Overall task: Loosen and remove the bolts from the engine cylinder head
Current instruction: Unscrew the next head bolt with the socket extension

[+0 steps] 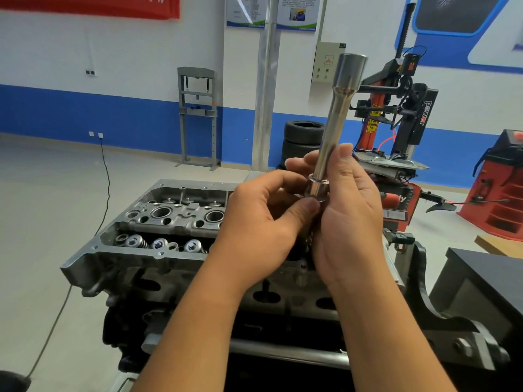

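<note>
**Long socket held above the cylinder head**

Above the centre of the frame, both hands hold a long polished chrome socket extension (331,142) upright, its wide cup end pointing up. The right hand (348,219) wraps the lower shaft, fingers (343,157) curled behind it and thumb alongside. The left hand (263,222) pinches the flared base between thumb and curled fingers; whether a bolt sits in that base I cannot tell.

Beneath the hands, at centre left, lies the grey cast-aluminium engine cylinder head (158,222), with round bores and valve springs (138,241) showing on its open top. Its right part is hidden by the hands.

By my judgement the steel tool is stiff, fairly weighty and slick from its polish, so a grip low on the narrow shaft suits it best. Any bolts would be small, hard and easy to drop into the head's recesses.
</note>
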